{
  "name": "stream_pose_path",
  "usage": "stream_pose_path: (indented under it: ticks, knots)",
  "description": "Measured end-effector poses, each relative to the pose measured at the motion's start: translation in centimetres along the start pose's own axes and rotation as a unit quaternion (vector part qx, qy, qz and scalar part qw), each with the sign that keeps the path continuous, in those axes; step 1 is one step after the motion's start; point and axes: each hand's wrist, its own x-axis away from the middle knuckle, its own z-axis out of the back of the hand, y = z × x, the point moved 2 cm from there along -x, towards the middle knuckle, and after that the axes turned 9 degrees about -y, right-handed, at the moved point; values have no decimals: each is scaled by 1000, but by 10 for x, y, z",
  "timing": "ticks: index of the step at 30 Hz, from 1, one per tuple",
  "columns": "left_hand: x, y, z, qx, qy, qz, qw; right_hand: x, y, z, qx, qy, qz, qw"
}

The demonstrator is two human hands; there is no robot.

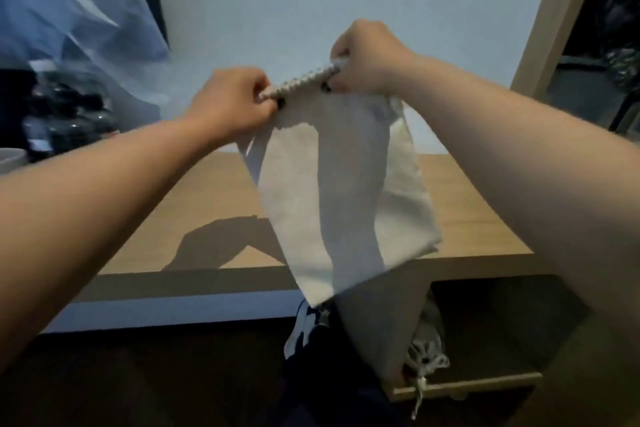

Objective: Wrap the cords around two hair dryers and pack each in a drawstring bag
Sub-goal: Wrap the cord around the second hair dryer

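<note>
Holding a bag (332, 191) up over the desk's (194, 218) front edge, mouth gathered along its cord (304, 80). Looks flat, prob. empty; no dryer in view, so packing seems undone. Left hand (230, 102) & right hand (367, 57) each pinch a top corner, arms stretched fwd. Another bag (427, 347) sits in the cubby below.

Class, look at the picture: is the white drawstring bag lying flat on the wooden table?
No. Both the left hand and the right hand hold the bag up by its top edge, so it hangs above the table.
</note>
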Motion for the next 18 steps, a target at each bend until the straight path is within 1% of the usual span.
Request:
stream_pose_path:
  ticks: [2,4,5,6,7,9,11,12,13,15,17,18]
  knots:
    - [-18,1,29,-19,114,-7,993,-12,-7,15,-2,155,12,988]
    - [-17,1,41,-30,186,-10,982,-9,-14,10,30,245,40,968]
    - [-9,-1,37,-26,201,-14,979,-3,-17,0,29,272,70,959]
    - [4,-6,25,-21,202,-19,979,4,-18,-16,18,282,110,953]
    - [21,-11,9,-17,185,-28,982,14,-19,-35,5,274,156,949]
    - [63,-24,-28,-29,111,-47,992,36,-14,-83,-4,198,225,954]
    - [101,-39,-61,-55,15,-75,996,58,-3,-129,10,100,250,963]
    - [116,-45,-75,-55,-36,-86,994,68,0,-149,20,46,243,969]
    - [126,-50,-87,-40,-82,-93,991,78,4,-165,23,-10,223,974]
    - [139,-55,-103,12,-149,-98,984,93,6,-186,10,-115,162,980]
    - [141,-57,-110,73,-212,-73,972,99,8,-195,-44,-173,96,979]
    - [139,-58,-110,111,-250,-45,961,99,9,-197,-75,-190,70,976]
